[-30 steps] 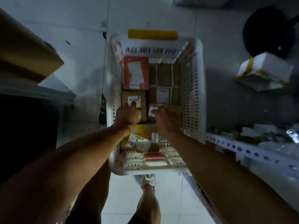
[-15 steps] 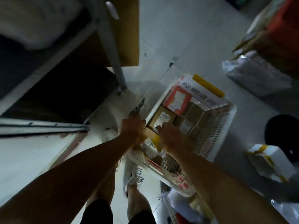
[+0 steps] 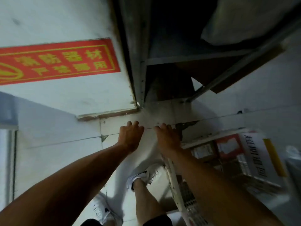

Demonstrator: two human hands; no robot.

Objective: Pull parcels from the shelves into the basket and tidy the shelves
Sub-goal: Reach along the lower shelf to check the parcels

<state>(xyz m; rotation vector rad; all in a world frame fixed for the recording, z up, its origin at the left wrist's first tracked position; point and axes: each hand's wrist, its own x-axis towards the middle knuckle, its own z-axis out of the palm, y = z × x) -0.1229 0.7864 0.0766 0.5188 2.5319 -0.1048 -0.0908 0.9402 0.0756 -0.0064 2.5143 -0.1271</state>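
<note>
- My white shoes stand on the tiled floor, just left of the basket.
- The white basket holds brown and red parcels.
- My left hand and right hand reach out left of the basket, fingers loosely curled, holding nothing.
- Beyond the basket rises the grey metal shelf.
- Far left of the basket hangs a red sign.

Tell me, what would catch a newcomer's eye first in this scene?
Probably the red sign with yellow characters on the white wall at upper left. Next, the two bare arms reaching forward over the tiled floor, left hand and right hand side by side, holding nothing. At lower right sits the white basket, with a red parcel among brown boxes inside.
</note>
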